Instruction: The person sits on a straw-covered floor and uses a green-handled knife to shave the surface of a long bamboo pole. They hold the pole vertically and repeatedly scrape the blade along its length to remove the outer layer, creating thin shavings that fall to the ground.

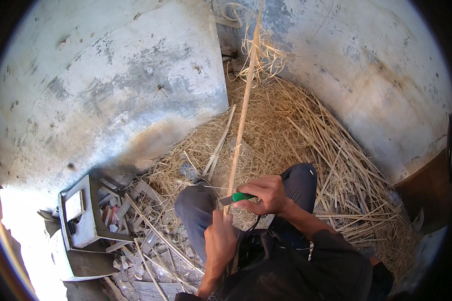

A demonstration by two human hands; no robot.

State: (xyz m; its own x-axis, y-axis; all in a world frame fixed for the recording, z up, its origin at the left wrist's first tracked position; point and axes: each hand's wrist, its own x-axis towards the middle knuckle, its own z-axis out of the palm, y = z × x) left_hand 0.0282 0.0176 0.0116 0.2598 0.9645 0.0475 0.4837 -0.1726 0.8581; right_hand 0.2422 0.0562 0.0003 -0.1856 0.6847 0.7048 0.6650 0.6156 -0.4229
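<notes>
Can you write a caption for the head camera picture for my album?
Right hand presses a green-handled knife against a long pale cane strip, left hand gripping it below, above straw-like shavings.

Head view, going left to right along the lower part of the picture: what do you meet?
Grey box-like metal stand on the ground → left hand gripping the lower end of the cane → right hand holding a green-handled knife → heap of pale dry straw and split cane strips.

- The cane (241, 115) I'm working on is pale tan, its shavings a lighter cream.
- My knife (236, 197) has a bright green handle and a grey blade.
- My trousers (299, 183) are dark navy.
- The straw pile (306, 135) is golden yellow.
- The walls (110, 85) are whitish, blotched grey.
</notes>
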